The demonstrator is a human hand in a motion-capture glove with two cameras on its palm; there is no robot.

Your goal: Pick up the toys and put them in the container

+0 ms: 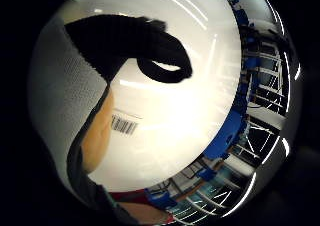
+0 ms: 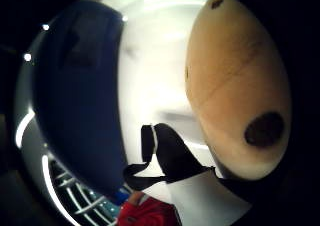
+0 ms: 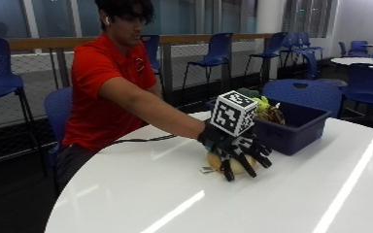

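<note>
A barcode label (image 1: 124, 125) is seen in the little finger side palm view, set on the white table (image 1: 170, 126) just beside the tan plush toy (image 1: 97, 136); its bars can be made out, but no digits can be read. A small emblem (image 3: 139, 62) is borne on the chest of the red shirt (image 3: 99, 97) in the outside view, too small to be read. No other text, brand or number can be read.
</note>
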